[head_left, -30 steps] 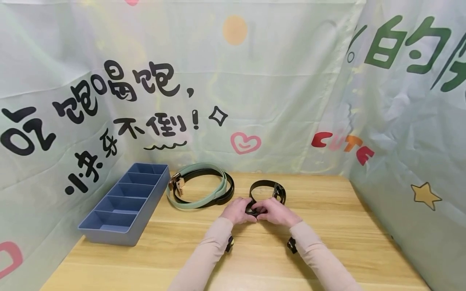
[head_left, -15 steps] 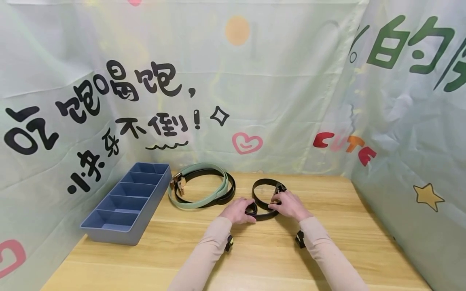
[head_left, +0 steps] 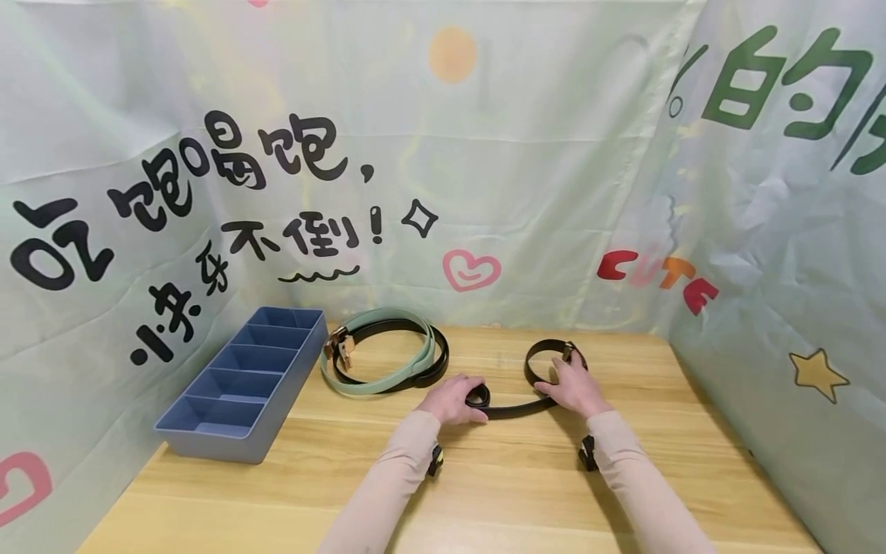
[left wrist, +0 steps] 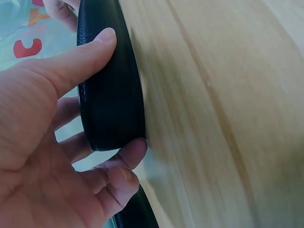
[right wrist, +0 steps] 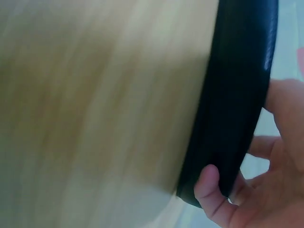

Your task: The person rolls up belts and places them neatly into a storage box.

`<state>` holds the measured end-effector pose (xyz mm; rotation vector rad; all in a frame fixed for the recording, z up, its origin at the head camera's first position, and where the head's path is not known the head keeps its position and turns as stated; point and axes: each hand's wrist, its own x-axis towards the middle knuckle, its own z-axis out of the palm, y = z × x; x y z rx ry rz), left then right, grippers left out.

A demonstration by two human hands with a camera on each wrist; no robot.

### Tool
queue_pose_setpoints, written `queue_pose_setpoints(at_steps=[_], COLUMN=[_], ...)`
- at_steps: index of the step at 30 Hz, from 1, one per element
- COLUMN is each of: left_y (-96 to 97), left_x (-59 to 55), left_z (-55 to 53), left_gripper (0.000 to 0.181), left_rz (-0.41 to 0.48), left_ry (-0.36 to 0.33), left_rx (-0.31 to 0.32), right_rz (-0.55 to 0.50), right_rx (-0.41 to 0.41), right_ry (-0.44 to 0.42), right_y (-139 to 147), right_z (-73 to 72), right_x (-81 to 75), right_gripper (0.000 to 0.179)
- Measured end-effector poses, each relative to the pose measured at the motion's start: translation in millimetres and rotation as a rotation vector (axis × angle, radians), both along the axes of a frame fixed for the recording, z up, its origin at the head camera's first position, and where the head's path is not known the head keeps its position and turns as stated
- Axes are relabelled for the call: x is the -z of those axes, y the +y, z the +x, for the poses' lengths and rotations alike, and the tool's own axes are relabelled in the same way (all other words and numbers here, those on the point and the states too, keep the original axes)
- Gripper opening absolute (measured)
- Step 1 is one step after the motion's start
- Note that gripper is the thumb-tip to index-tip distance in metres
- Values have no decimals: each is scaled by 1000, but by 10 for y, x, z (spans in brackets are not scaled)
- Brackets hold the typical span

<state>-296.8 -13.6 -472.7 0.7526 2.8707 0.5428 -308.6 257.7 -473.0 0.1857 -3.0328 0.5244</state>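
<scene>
A black belt (head_left: 515, 410) stands on its edge on the wooden table, with a small tight coil at its left end and a wider loop at its right. My left hand (head_left: 453, 400) grips the coil; in the left wrist view the thumb (left wrist: 102, 45) lies along the belt's outer face, other fingers behind it. On the other side, my right hand (head_left: 576, 388) holds the belt by the wide loop, close to its buckle (head_left: 569, 352), which the fingers partly cover. The right wrist view shows the thumb (right wrist: 209, 183) against the dark strap (right wrist: 232, 95).
At the back left lie a mint-green belt (head_left: 377, 387) and another black belt (head_left: 438, 369), looped together, with gold-toned buckles (head_left: 342, 346). A blue tray (head_left: 214, 438) with several compartments stands left of them. Printed cloth (head_left: 554, 192) walls the table (head_left: 498, 492) in.
My right hand has moved right from beside my left hand, to the buckle and onward, drawing the wide loop away and stretching the strap between. The left hand stays on the coil.
</scene>
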Motion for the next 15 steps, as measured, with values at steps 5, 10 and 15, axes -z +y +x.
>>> queue_pose_setpoints(at_steps=[5, 10, 15], left_y=[10, 9, -3], left_x=[7, 14, 15], left_z=[-4, -11, -6], left_gripper=[75, 76, 75], left_rz=[5, 11, 15], left_ry=[-5, -22, -22], left_rx=[-1, -6, 4], right_rz=[1, -15, -40], right_rx=[85, 144, 212], right_ry=[14, 46, 43], right_y=[151, 223, 261], right_z=[2, -1, 9], right_x=[36, 49, 49], right_gripper=[70, 63, 62])
